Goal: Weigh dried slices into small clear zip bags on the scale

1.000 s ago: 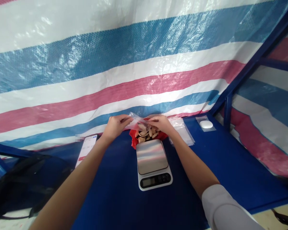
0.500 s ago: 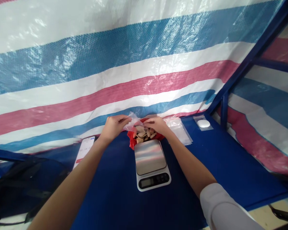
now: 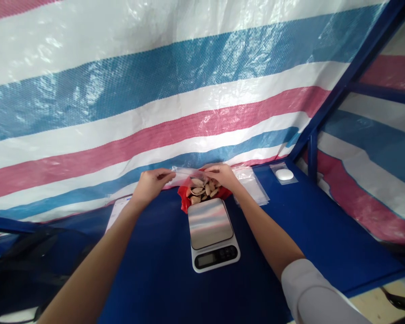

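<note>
A clear plastic bag (image 3: 185, 172) stretches between my two hands above an opened red plastic bag (image 3: 184, 194). My left hand (image 3: 151, 184) pinches its left end between thumb and fingers. At the other end my right hand (image 3: 222, 175) has its fingers closed on the clear bag, close over the red bag's right side. Several flat, brownish, oval pieces (image 3: 207, 186) lie in the red bag; their kind is hard to make out. Right in front of them stands a white kitchen scale (image 3: 212, 225) with a bare metal plate.
A stack of clear zip bags (image 3: 251, 184) lies right of the red bag. Farther right, a white oval object (image 3: 284, 174) rests on a small clear bag. A phone (image 3: 118, 211) is partly behind my left forearm on the blue table (image 3: 155, 270). Striped sheeting (image 3: 155, 103) hangs behind.
My left hand has moved left and slightly down, drawing the clear bag from crumpled to stretched out. My right hand has stayed nearly in place.
</note>
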A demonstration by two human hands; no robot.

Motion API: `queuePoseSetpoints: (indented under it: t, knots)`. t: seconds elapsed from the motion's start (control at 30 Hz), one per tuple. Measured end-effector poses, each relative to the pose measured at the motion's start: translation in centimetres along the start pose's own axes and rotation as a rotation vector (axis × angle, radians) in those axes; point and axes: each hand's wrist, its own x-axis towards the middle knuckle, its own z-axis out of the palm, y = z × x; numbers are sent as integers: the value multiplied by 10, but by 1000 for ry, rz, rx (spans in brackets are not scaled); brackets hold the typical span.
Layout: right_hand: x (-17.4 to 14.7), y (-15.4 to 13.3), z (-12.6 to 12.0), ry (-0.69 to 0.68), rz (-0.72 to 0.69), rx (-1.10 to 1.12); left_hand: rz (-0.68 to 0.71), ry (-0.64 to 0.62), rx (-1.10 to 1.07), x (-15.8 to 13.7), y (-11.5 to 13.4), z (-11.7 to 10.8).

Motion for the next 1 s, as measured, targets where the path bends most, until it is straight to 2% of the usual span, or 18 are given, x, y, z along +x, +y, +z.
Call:
queuePoseSetpoints:
  t: [0.27,0.47,0.63,0.73,0.9,1.0]
  knots:
    - [1,-3,7,-6,-121,-21,56,80,-9,10,22,-3]
    - [2,0,5,48,-108,-69,44,90,-14,9,21,-1]
    - [0,1,5,-7,-42,-70,30,11,-57,7,17,-1]
    - [-2,-3,4,-26,-10,-66,18,42,-67,6,17,-3]
    - [0,-11,3,19,-102,-82,12,79,-73,7,19,-9]
    - [4,-11,7,15,-57,-26,21,97,-79,8,22,-12]
